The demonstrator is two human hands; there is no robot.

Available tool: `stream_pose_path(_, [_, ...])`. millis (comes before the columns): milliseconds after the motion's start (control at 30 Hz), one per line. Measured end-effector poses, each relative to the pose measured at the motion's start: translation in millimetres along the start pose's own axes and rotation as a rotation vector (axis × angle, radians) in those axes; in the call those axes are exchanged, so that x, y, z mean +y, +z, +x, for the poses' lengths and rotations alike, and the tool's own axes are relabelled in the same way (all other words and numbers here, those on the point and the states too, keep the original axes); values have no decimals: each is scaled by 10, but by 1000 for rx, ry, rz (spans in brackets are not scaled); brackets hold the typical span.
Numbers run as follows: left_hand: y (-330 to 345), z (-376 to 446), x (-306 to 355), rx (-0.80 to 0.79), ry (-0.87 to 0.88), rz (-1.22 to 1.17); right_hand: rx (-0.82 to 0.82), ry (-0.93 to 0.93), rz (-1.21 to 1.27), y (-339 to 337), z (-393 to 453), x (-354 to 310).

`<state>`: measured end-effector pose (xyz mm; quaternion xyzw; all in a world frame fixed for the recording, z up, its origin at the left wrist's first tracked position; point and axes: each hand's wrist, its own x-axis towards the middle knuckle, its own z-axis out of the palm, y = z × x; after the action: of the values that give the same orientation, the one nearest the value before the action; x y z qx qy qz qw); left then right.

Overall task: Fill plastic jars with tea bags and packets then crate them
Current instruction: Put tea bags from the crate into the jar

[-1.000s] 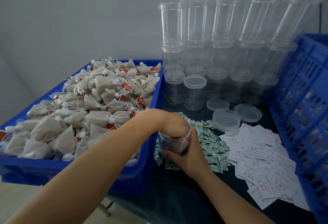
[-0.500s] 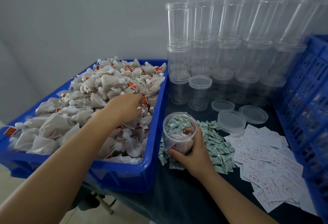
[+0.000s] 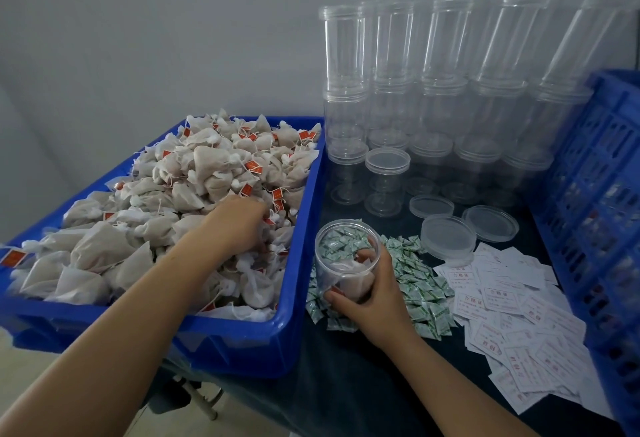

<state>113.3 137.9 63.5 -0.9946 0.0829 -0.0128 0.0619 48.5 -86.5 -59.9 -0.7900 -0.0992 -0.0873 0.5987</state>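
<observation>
Head view. Lower centre: the right hand [image 3: 372, 293] grasps an open clear jar [image 3: 346, 263], tilted, standing on the green packets [image 3: 415, 284]; a tea bag lies inside. Left centre: the left hand [image 3: 235, 225] digs into the tea bags [image 3: 194, 180] heaped in the blue bin [image 3: 298, 301]; its fingers are buried, so its grip cannot be told. Upper right: stacked empty jars [image 3: 446, 90].

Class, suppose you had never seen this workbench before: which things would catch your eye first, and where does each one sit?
First, the heap of tea bags filling the blue tub on the left, with the left hand reaching into it. Next, the wall of stacked empty clear jars at the back right. In the middle, the right hand grips an open jar standing on a scatter of green packets.
</observation>
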Motion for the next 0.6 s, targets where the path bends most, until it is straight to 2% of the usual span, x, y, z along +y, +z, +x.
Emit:
stream_pose_path(200, [-186,-81,-25,51,9,-132,0,6,8,-4,-4,-9])
stream_pose_path(333, [-372,-151,7,60,77,-206,-4,8,4,-6,-10,-27])
stream_pose_path(500, [-638,-258,232,245,195,-473,-4,10,4,-10,-23,-54])
stream_pose_path(600, [-719,-268,421,288,257,-598,-6,16,-3,-17,-30,-67])
